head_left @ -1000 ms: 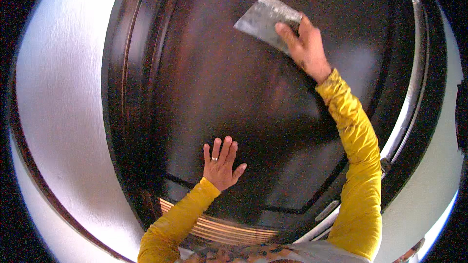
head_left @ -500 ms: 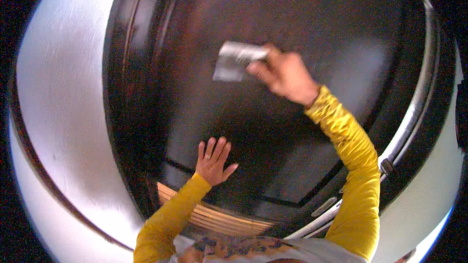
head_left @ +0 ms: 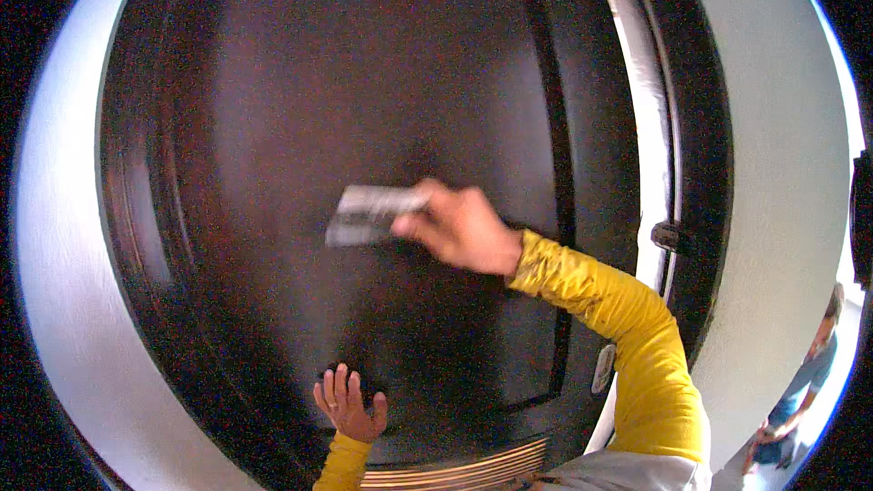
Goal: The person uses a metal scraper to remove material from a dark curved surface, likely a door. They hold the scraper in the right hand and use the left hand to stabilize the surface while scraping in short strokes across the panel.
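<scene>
A large dark brown door point(head_left: 364, 82) fills the middle of the view. My right hand point(head_left: 464, 227) is closed on one end of a flat, pale grey rectangular piece point(head_left: 364, 215), pinched between thumb and fingers. Motion blurs the piece, so its kind does not show. It lies over the door's middle, and contact with the surface cannot be made out. Lower left, my left hand point(head_left: 348, 403) has its fingers spread against the dark door and holds nothing. Yellow sleeves cover both forearms.
A bright gap runs along the door's right edge, with a dark catch point(head_left: 670, 236) on the frame and a metal plate point(head_left: 603, 368) on the door edge. Pale walls point(head_left: 782, 127) flank it. Tan slats point(head_left: 464, 471) show below. Another person point(head_left: 800, 391) is at lower right.
The view has shifted, so the door's right edge and gap show more. My right hand with the pale piece, and my left hand, appear lower and further left. Another person now shows at lower right.
</scene>
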The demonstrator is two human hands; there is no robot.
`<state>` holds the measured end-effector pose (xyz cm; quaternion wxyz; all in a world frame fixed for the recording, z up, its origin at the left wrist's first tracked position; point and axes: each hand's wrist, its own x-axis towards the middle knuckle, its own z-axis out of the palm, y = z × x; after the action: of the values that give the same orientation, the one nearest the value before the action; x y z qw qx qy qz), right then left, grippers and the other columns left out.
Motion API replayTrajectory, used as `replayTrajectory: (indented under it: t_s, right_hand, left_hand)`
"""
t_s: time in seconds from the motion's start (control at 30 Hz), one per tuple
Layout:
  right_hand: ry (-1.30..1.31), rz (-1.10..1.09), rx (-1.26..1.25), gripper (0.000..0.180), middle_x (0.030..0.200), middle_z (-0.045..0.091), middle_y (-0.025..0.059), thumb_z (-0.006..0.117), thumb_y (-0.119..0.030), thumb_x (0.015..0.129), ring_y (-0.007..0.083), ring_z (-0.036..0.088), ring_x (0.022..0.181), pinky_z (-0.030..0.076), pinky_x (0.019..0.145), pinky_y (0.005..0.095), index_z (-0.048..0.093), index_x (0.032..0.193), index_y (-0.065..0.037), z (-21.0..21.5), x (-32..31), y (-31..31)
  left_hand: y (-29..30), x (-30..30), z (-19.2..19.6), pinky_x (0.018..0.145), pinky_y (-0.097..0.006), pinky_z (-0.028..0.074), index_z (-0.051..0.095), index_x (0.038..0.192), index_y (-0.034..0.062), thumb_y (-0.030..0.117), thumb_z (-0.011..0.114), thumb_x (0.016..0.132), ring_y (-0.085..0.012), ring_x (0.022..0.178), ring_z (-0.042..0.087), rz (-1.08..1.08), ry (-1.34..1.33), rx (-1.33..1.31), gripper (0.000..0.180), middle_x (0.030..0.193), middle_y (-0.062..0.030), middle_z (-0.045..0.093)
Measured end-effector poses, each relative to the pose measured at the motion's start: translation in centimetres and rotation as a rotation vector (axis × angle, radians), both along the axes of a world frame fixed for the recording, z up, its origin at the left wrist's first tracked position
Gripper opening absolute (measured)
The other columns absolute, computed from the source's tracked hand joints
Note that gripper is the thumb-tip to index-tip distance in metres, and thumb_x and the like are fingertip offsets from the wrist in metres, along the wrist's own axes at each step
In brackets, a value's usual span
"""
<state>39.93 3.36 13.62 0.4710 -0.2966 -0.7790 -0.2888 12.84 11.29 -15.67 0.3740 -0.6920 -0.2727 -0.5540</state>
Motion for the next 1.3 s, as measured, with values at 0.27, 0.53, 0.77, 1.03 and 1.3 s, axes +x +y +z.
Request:
replayTrajectory:
  t_s: [0.27, 0.53, 0.77, 1.03, 1.3]
  right_hand:
    - [1.075, 0.579, 0.337, 0.028, 0.098, 0.068, 0.0112, 0.066, -0.011, 0.090, 0.0197, 0.067, 0.079, 0.057, 0.054, 0.0307, 0.057, 0.114, 0.000, 7.6, 11.5, -4.4]
    - [1.113, 0.817, 0.246, 0.031, 0.099, 0.066, 0.0092, 0.063, -0.010, 0.092, 0.0174, 0.065, 0.068, 0.056, 0.047, 0.0287, 0.053, 0.120, -0.001, 6.6, 13.9, -0.4]
    - [1.020, 0.886, 0.166, 0.021, 0.087, 0.065, 0.0082, 0.061, -0.011, 0.092, 0.0152, 0.060, 0.055, 0.052, 0.044, 0.0286, 0.056, 0.110, -0.001, 8.5, 15.0, -1.0]
    - [1.095, 0.837, 0.205, 0.015, 0.076, 0.064, 0.0045, 0.062, -0.012, 0.092, 0.0135, 0.057, 0.048, 0.047, 0.040, 0.0267, 0.061, 0.101, 0.000, 5.8, 15.6, -3.3]
    - [1.001, 0.843, 0.163, 0.023, 0.074, 0.061, 0.0036, 0.060, -0.027, 0.098, 0.0120, 0.055, 0.048, 0.044, 0.041, 0.0250, 0.059, 0.102, -0.004, 3.1, 13.4, -2.2]
  left_hand:
    - [-2.0, 7.9, 23.5, 0.118, -0.057, 0.017, 0.047, 0.142, 0.0019, 0.034, 0.055, 0.094, -0.0377, 0.144, 0.031, -0.009, 0.167, 0.108, 0.059, 0.153, -0.0162, 0.040]
    - [-3.3, 17.1, 38.9, 0.119, -0.057, 0.013, 0.032, 0.154, 0.0095, 0.053, 0.046, 0.098, -0.0362, 0.149, 0.022, 0.020, 0.239, 0.224, 0.072, 0.162, -0.0109, 0.025]
    - [-2.3, 18.5, 38.2, 0.119, -0.057, 0.013, 0.030, 0.155, 0.0111, 0.061, 0.037, 0.099, -0.0327, 0.150, 0.019, 0.192, 0.192, 0.260, 0.076, 0.164, -0.0065, 0.022]
    - [-2.2, 18.8, 38.0, 0.120, -0.056, 0.012, 0.031, 0.155, 0.0119, 0.062, 0.036, 0.099, -0.0318, 0.150, 0.019, 0.178, 0.192, 0.271, 0.075, 0.164, -0.0052, 0.022]
    - [-2.6, 19.5, 35.7, 0.119, -0.055, 0.013, 0.030, 0.154, 0.0084, 0.057, 0.051, 0.094, -0.0338, 0.149, 0.024, 0.006, 0.284, 0.306, 0.080, 0.161, -0.0113, 0.027]
